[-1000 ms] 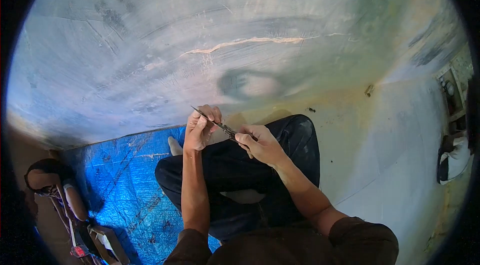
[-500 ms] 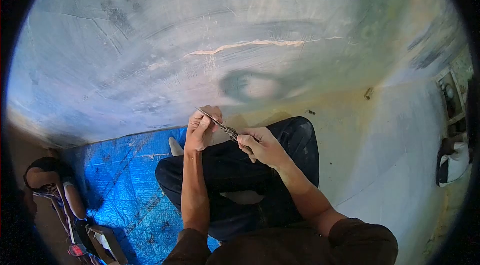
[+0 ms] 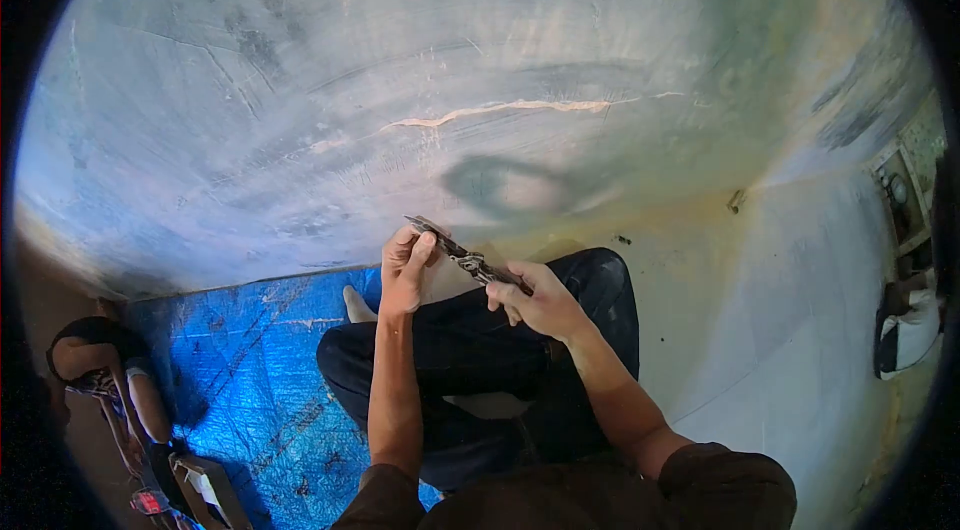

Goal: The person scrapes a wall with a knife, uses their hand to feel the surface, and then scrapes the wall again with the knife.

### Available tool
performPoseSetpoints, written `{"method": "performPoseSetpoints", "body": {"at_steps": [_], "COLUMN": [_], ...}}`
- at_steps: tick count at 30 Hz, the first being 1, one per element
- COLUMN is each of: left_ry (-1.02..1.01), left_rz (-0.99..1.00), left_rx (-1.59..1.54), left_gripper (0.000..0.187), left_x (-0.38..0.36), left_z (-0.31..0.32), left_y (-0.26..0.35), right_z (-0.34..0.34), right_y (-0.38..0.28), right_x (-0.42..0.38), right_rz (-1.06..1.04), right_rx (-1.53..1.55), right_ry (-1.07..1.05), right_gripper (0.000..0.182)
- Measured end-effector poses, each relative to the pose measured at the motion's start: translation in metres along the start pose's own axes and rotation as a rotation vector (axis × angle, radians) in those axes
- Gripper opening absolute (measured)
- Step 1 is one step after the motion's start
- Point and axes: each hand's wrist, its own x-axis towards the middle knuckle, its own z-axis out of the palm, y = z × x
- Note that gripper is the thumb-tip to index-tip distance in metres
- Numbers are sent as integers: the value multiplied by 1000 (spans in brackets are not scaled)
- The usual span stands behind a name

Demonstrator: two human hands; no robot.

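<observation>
A slim dark metal tool, which looks like a folding multi-tool (image 3: 465, 260), is held slantwise between my two hands above my crossed legs. My left hand (image 3: 405, 265) pinches its upper-left end between thumb and fingers, where a flat pointed tip sticks out. Around the lower-right end wrap the fingers and thumb of my right hand (image 3: 540, 300). Some of the middle joint shows between the hands; the parts inside each grip are hidden. Just beyond the hands stands a painted wall (image 3: 300, 50) with a pale, ragged crack (image 3: 510, 108) across it.
A blue tarp (image 3: 260, 370) covers the floor on my left. At the far left another person (image 3: 110, 380) is bent over beside a wooden box (image 3: 205, 490). Small dark bits (image 3: 623, 239) lie near the wall's foot, and a black-and-white object (image 3: 908, 335) is at the far right.
The tool has turned, so its broader side and middle joint show more. My right hand has shifted slightly right and down, and the view has tilted a little.
</observation>
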Motion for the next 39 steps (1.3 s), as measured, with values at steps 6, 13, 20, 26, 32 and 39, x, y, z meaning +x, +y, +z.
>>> {"method": "performPoseSetpoints", "body": {"at_steps": [6, 13, 20, 26, 32, 39], "left_ry": [185, 293, 305, 275, 253, 234], "left_rz": [72, 115, 373, 561, 580, 602], "left_rx": [114, 334, 365, 454, 349, 428], "left_gripper": [18, 26, 31, 38, 39, 39], "left_x": [0, 3, 43, 111, 175, 215], "left_z": [17, 43, 108, 163, 203, 205], "left_y": [18, 44, 131, 250, 322, 338], "right_z": [-6, -20, -66, -101, -127, -145], "right_y": [-6, -48, -131, -280, -379, -430], "right_x": [-3, -9, 3, 13, 38, 41], "right_rz": [-290, -591, -1012, -1352, -1443, -1345], "right_rx": [-386, -745, -1108, -1370, -1429, -1600], "right_ry": [190, 348, 452, 694, 867, 817], "right_gripper": [26, 31, 36, 39, 36, 40]}}
